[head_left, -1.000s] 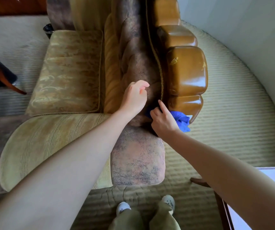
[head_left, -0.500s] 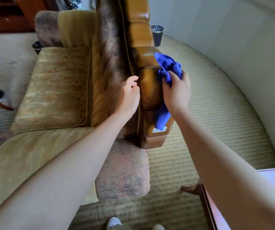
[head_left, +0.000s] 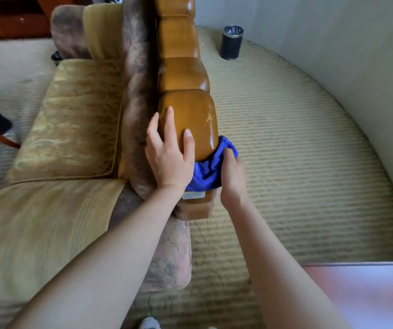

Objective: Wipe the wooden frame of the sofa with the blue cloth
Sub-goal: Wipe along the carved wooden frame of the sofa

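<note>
The sofa's glossy wooden frame [head_left: 186, 74] runs away from me along the top of the backrest in rounded lobes. My left hand [head_left: 168, 155] rests on the nearest lobe with fingers spread over the wood. Just below that lobe, my right hand [head_left: 233, 176] grips the blue cloth [head_left: 208, 170] and holds it against the back side of the frame. Part of the cloth is hidden behind my hands and the lobe. A small white label [head_left: 194, 195] shows on the wood under the cloth.
Yellow seat cushions [head_left: 72, 119] and the mottled brown backrest padding [head_left: 138, 96] lie to the left. Striped carpet [head_left: 297, 150] spreads to the right, with a black bin [head_left: 231, 42] by the wall. A glossy table corner [head_left: 366, 293] sits at lower right.
My right hand has come down with the cloth from the upper lobe to below the nearest lobe. My left hand has shifted from the padding onto the wood, fingers spread.
</note>
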Tool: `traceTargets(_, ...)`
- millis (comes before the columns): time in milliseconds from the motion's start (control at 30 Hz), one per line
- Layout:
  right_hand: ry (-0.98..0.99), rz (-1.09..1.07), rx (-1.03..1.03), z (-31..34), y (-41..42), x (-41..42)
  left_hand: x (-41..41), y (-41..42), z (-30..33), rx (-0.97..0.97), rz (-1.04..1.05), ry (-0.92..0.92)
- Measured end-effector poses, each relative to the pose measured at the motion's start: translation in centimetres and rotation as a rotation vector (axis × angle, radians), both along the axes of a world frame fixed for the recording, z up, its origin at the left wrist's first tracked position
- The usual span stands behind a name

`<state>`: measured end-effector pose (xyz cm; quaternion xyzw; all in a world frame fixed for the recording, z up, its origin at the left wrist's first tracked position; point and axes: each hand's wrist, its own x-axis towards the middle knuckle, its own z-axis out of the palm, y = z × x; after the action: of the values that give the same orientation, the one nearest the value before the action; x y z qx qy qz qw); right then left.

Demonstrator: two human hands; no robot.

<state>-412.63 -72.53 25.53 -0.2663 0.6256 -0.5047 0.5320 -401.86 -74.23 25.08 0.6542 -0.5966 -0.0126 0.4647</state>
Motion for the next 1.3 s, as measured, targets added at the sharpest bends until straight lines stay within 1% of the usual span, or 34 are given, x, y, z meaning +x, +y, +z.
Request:
traceTargets(100, -0.061, -0.023, -0.071, -0.3, -0.4, 0.5, -0.1, 0.0, 0.1, -0.008, 0.004, 0.003)
traceTargets(200, -0.029, -0.053, -0.152, -1.7, -0.1, 0.7, 0.0, 0.1, -0.3, -0.007, -0.003, 0.015)
traceTargets(367, 0.028, -0.055, -0.21, -4.6, -0.4, -0.1, 0.2, 0.2, -0.5, -0.053, -0.03, 0.06)
traceTargets(467, 0.17, 0.015, -0.137, -8.7, 1.4, -0.7, 0.6, 2.0, -2.6, -0.097, -0.07, 0.178)
traceTargets(500, 0.173, 0.032, -0.11, -10.4, 2.5, -0.8, 0.9, 3.1, -4.2, -0.104, -0.087, 0.217)
traceTargets(567, 0.087, 0.069, -0.1, -12.0, 4.6, -0.6, 1.8, 5.2, -7.6, -0.096, -0.122, 0.278)
traceTargets(633, -0.05, 0.049, -0.145, -12.3, 4.9, 0.0, 2.5, 5.9, -10.2, -0.058, -0.124, 0.319)
traceTargets(700, -0.08, 0.01, -0.229, -11.4, 4.1, 0.5, 2.4, 5.2, -11.2, -0.046, -0.123, 0.344)
traceTargets(733, -0.073, -0.02, -0.268, -11.0, 3.6, 0.7, 2.1, 4.9, -11.4, -0.061, -0.13, 0.362)
traceTargets(800, 0.005, -0.094, -0.339, -10.7, 3.0, 1.2, 1.4, 4.3, -11.7, -0.106, -0.131, 0.394)
traceTargets(900, 0.135, -0.164, -0.471, -12.7, 3.2, 1.9, 1.2, 4.0, -12.6, -0.197, -0.132, 0.424)
traceTargets(967, 0.162, -0.214, -0.562, -14.5, 3.2, 2.2, 1.2, 3.7, -13.0, -0.233, -0.148, 0.456)
traceTargets(1033, 0.154, -0.222, -0.634, -16.2, 3.1, 2.3, 0.9, 3.5, -13.1, -0.266, -0.178, 0.549)
traceTargets(1133, 0.188, -0.224, -0.657, -20.1, 3.9, 2.2, 0.3, 3.0, -13.2, -0.299, -0.177, 0.664)
traceTargets(1233, 0.226, -0.245, -0.635, -23.0, 4.8, 2.6, 0.2, 2.6, -13.3, -0.333, -0.141, 0.681)
traceTargets(1300, 0.238, -0.255, -0.686, -22.9, 5.1, 3.2, 0.2, 2.3, -13.2, -0.331, -0.146, 0.691)
